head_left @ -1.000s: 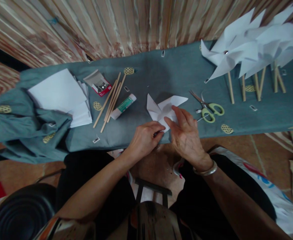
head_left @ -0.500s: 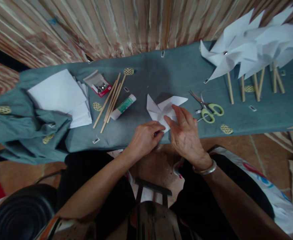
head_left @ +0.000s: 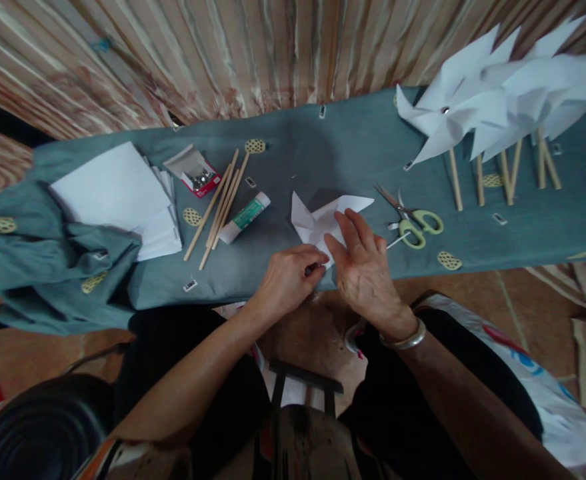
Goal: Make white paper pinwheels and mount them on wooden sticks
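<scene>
On the cloth-covered table before me lies a white paper pinwheel (head_left: 317, 225) with several blades folded up. My left hand (head_left: 290, 277) pinches its near corner between thumb and index finger. My right hand (head_left: 365, 273) rests over the pinwheel's right side, thumb and fingers spread apart and touching the paper; part of the paper is hidden beneath it. Green-handled scissors (head_left: 417, 227) lie half spread just right of that hand. To the left of the pinwheel are a glue stick (head_left: 245, 217) and several thin wooden sticks (head_left: 220, 210).
A small box (head_left: 200, 180) of shiny metal pieces stands behind the sticks. At the left is a stack of white paper (head_left: 115, 187) beside bunched tablecloth (head_left: 57, 267). Finished paper pinwheels (head_left: 493, 100) on sticks lie at the right. A striped curtain (head_left: 273, 53) hangs along the far edge.
The view has shifted slightly. Both hands keep nearly the same places on the paper pinwheel, the right hand's fingers having moved only a little.
</scene>
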The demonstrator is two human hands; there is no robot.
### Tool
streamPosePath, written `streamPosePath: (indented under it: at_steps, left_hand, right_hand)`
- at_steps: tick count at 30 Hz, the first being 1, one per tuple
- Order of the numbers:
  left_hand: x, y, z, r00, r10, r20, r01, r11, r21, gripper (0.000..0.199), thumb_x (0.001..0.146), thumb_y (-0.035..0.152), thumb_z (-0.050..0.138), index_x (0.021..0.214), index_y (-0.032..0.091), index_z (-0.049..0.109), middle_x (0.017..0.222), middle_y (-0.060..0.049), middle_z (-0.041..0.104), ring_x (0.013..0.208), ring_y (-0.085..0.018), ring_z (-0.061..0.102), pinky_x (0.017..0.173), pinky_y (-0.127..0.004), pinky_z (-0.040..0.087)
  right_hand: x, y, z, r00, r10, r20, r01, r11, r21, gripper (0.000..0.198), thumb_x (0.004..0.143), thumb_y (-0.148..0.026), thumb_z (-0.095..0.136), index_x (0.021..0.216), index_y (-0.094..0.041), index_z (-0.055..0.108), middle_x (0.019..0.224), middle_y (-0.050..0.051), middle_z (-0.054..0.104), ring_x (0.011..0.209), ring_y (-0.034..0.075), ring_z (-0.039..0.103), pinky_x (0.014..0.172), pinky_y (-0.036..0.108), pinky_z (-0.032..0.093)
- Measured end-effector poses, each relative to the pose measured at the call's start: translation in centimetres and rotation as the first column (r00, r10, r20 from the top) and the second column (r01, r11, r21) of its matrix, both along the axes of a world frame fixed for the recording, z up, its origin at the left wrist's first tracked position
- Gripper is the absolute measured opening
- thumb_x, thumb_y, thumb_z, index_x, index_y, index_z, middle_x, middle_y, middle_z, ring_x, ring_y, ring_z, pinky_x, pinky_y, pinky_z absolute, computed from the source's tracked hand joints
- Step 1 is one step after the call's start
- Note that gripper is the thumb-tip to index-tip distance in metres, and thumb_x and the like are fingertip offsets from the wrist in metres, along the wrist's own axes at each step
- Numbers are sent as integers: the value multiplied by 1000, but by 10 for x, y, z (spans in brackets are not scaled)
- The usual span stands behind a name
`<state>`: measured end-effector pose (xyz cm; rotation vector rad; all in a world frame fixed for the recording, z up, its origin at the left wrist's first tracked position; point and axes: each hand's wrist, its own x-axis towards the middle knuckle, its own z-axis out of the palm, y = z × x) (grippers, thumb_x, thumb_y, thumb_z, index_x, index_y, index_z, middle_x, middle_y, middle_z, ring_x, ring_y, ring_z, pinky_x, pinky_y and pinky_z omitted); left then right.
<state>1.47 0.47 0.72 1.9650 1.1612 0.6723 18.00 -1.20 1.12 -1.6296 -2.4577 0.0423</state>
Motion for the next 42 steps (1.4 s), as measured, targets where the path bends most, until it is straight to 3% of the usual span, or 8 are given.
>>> streamPosePath:
  at_steps: [7, 15, 21, 26, 31, 42]
  left_hand:
    - [-1, -1, 0, 1000, 3, 24, -3, 1000, 2, 14, 83, 8, 61, 88, 16, 72, 93, -4, 74, 85, -17, 71, 79, -27, 54]
    - [-2, -1, -1, 997, 5, 72, -5, 1000, 1, 15, 84, 10, 61, 89, 17, 73, 94, -4, 75, 86, -16, 71, 82, -26, 54]
    - [-1, -1, -3, 998, 16, 58, -18, 1000, 21, 15, 83, 10, 61, 88, 17, 73, 95, -5, 76, 85, -16, 71, 80, -26, 54]
    - [-2, -1, -4, 999, 27, 21, -28, 999, 31, 15, 83, 11, 62, 90, 17, 74, 94, -5, 76, 81, -16, 71, 77, -26, 54]
    - [-1, 1, -3, 999, 35, -25, -34, 999, 24, 16, 83, 12, 62, 91, 18, 75, 94, -4, 76, 80, -15, 71, 77, -26, 54]
    - [0, 3, 0, 999, 15, -52, -14, 1000, 24, 16, 82, 10, 62, 89, 17, 75, 93, -4, 76, 81, -15, 71, 78, -26, 53]
  right_hand:
    - [-1, 0, -5, 1000, -23, -7, 24, 999, 47, 35, 97, -15, 34, 121, -16, 59, 150, 18, 43, 146, 31, 26, 92, 46, 41]
    - [-4, -1, -15, 995, 0, -102, 4, 999, 44, 44, 96, -12, 33, 135, -23, 49, 147, 14, 48, 147, 28, 25, 97, 49, 40]
    - [-1, 0, -19, 995, -20, -97, 27, 997, 75, 37, 94, -14, 37, 124, -20, 58, 150, 15, 43, 147, 31, 24, 97, 51, 41]
    - [2, -3, -18, 997, -45, -65, 50, 996, 75, 41, 92, -12, 39, 127, -17, 58, 154, 19, 36, 147, 34, 24, 95, 53, 42]
    - [1, -2, -14, 991, -52, -120, 61, 996, 71, 43, 89, -12, 40, 127, -16, 59, 153, 18, 37, 145, 35, 26, 100, 56, 39]
    - [-9, 6, -14, 999, -29, -22, 31, 996, 87, 34, 89, -9, 44, 117, -16, 62, 149, 17, 44, 147, 32, 23, 95, 47, 41]
